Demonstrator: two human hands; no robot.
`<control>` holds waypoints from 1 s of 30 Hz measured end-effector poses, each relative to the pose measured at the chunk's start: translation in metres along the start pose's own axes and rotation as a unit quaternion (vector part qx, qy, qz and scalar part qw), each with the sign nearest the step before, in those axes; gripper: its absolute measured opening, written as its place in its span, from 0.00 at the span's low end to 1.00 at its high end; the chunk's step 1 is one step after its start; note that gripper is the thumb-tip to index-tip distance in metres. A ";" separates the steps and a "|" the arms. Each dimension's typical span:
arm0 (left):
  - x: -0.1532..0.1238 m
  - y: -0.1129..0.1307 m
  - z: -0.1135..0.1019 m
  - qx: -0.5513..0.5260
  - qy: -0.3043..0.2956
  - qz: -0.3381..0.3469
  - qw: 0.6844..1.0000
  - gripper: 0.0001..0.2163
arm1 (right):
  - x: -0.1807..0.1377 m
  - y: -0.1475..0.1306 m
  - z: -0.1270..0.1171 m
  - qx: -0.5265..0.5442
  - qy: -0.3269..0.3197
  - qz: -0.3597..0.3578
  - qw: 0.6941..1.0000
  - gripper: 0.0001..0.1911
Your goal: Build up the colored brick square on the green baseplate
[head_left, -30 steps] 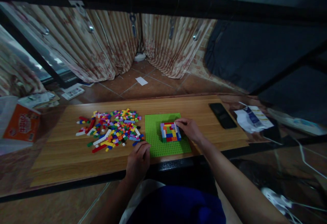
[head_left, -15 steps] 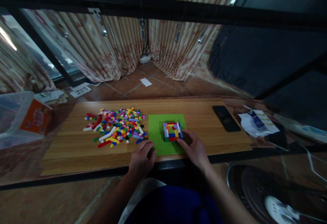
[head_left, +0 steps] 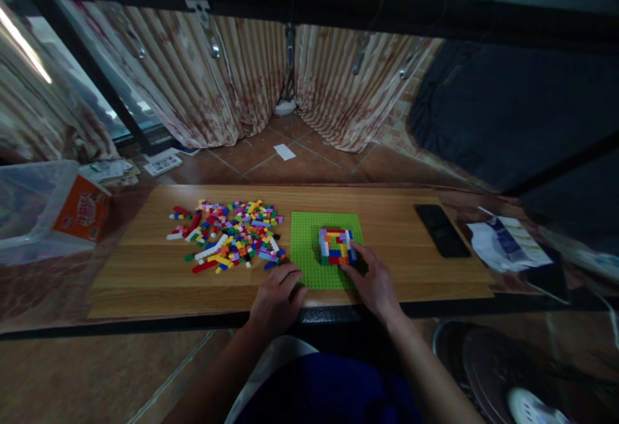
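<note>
A green baseplate (head_left: 309,263) lies on the wooden table (head_left: 145,282), carrying a small square build of coloured bricks (head_left: 336,247). My right hand (head_left: 374,282) rests on the plate's near right corner, its fingers stretched toward the build's near right side and touching it. At the plate's near left corner sits my left hand (head_left: 278,295), fingers curled down on the edge, just below the pile of loose coloured bricks (head_left: 227,240). Nothing shows inside either hand.
A black phone (head_left: 442,231) lies at the table's right end, with papers (head_left: 507,243) beyond it. A clear plastic bin with an orange box (head_left: 82,208) stands to the left. Behind the table hang striped curtains over a tiled floor.
My right hand has come from the build's far right side round to its near right corner. The left hand stays at the plate's near left corner. The camera view has shifted.
</note>
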State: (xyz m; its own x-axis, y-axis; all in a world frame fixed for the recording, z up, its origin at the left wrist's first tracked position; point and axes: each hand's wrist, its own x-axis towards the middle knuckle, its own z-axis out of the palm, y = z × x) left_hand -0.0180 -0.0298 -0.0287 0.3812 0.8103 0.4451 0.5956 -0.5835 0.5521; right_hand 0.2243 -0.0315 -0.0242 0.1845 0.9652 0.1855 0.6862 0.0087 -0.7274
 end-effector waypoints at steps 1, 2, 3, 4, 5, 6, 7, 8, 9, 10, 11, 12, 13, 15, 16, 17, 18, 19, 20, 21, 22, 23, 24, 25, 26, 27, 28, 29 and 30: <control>0.000 0.001 -0.001 -0.007 -0.002 0.002 1.000 0.08 | 0.001 0.001 -0.001 0.000 -0.003 -0.003 1.000 0.26; 0.000 0.001 -0.002 -0.015 -0.005 0.005 1.000 0.08 | 0.002 0.001 -0.001 0.001 -0.004 -0.008 1.000 0.26; 0.000 0.002 -0.004 -0.023 -0.010 0.007 1.000 0.08 | 0.003 0.002 -0.002 0.000 -0.006 -0.014 1.000 0.25; 0.000 0.002 -0.005 -0.031 -0.015 0.007 0.999 0.08 | 0.005 0.003 -0.003 -0.002 -0.008 -0.021 1.000 0.25; 0.000 0.003 -0.006 -0.040 -0.021 0.007 0.999 0.08 | 0.006 0.004 -0.004 -0.004 -0.010 -0.026 1.000 0.25; 0.000 0.003 -0.007 -0.046 -0.027 0.007 0.999 0.07 | 0.007 0.004 -0.005 -0.008 -0.014 -0.030 0.999 0.25; -0.001 0.004 -0.008 -0.051 -0.032 0.005 0.998 0.07 | 0.008 0.005 -0.006 -0.012 -0.018 -0.033 0.999 0.25; -0.001 0.004 -0.008 -0.054 -0.035 0.004 0.998 0.07 | 0.008 0.004 -0.007 -0.016 -0.023 -0.036 0.999 0.26; -0.001 0.004 -0.008 -0.055 -0.038 0.002 0.998 0.07 | 0.008 0.003 -0.008 -0.021 -0.024 -0.038 0.999 0.26; -0.002 0.004 -0.008 -0.056 -0.040 0.001 0.998 0.07 | 0.008 0.001 -0.008 -0.027 -0.022 -0.041 0.999 0.26; -0.003 0.004 -0.008 -0.057 -0.041 0.000 0.998 0.07 | 0.007 -0.002 -0.008 -0.035 -0.015 -0.045 0.998 0.26; -0.003 0.004 -0.008 -0.058 -0.041 0.000 0.997 0.08 | 0.006 -0.007 -0.008 -0.044 -0.002 -0.051 0.998 0.25; -0.004 0.004 -0.007 -0.060 -0.040 0.000 0.997 0.08 | 0.004 -0.013 -0.006 -0.054 0.012 -0.061 0.997 0.24; -0.005 0.004 -0.007 -0.063 -0.031 0.002 0.998 0.07 | 0.000 -0.027 -0.002 -0.077 0.038 -0.085 0.993 0.21; -0.006 0.005 -0.007 -0.064 -0.024 0.006 0.998 0.07 | -0.003 -0.034 0.001 -0.087 0.045 -0.096 0.990 0.20; -0.007 0.005 -0.007 -0.066 -0.018 0.012 0.998 0.07 | -0.004 -0.042 0.005 -0.093 0.048 -0.104 0.989 0.19; -0.007 0.006 -0.007 -0.067 -0.012 0.018 0.998 0.06 | -0.006 -0.049 0.010 -0.093 0.044 -0.110 0.989 0.17; -0.008 0.006 -0.008 -0.069 -0.005 0.024 0.997 0.06 | -0.006 -0.055 0.015 -0.087 0.036 -0.115 0.989 0.16; -0.008 0.006 -0.008 -0.073 0.000 0.029 0.997 0.05 | -0.007 -0.061 0.020 -0.077 0.022 -0.121 0.989 0.15; -0.009 0.006 -0.008 -0.077 0.004 0.033 0.996 0.05 | -0.006 -0.066 0.026 -0.064 0.004 -0.129 0.990 0.14; -0.009 0.006 -0.008 -0.082 0.007 0.035 0.996 0.05 | -0.005 -0.071 0.031 -0.052 -0.016 -0.137 0.989 0.14; -0.010 0.006 -0.009 -0.086 0.008 0.038 0.996 0.05 | -0.004 -0.075 0.036 -0.043 -0.036 -0.146 0.988 0.13; -0.010 0.006 -0.009 -0.088 0.006 0.042 0.995 0.06 | -0.002 -0.078 0.041 -0.037 -0.054 -0.154 0.986 0.13; -0.011 0.006 -0.009 -0.088 0.003 0.045 0.995 0.06 | 0.000 -0.082 0.046 -0.033 -0.069 -0.160 0.984 0.12; -0.011 0.006 -0.009 -0.086 -0.002 0.047 0.995 0.05 | 0.002 -0.085 0.050 -0.030 -0.081 -0.165 0.983 0.12; -0.012 0.006 -0.009 -0.082 -0.008 0.047 0.996 0.05 | 0.004 -0.088 0.053 -0.027 -0.092 -0.169 0.981 0.12; -0.014 0.006 -0.009 -0.076 -0.013 0.047 0.996 0.05 | 0.007 -0.091 0.057 -0.024 -0.102 -0.173 0.979 0.11; -0.016 0.006 -0.010 -0.070 -0.016 0.045 0.996 0.05 | 0.009 -0.094 0.060 -0.020 -0.111 -0.177 0.978 0.11; -0.018 0.007 -0.010 -0.065 -0.016 0.041 0.997 0.05 | 0.011 -0.096 0.063 -0.015 -0.119 -0.181 0.976 0.11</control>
State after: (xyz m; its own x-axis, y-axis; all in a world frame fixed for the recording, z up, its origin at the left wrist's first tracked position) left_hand -0.0283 -0.0491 -0.0257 0.4486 0.7593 0.4714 0.4658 -0.6488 0.6018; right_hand 0.1161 -0.0048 0.0062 -0.2403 0.9337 0.2656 0.6974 0.3564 -0.6218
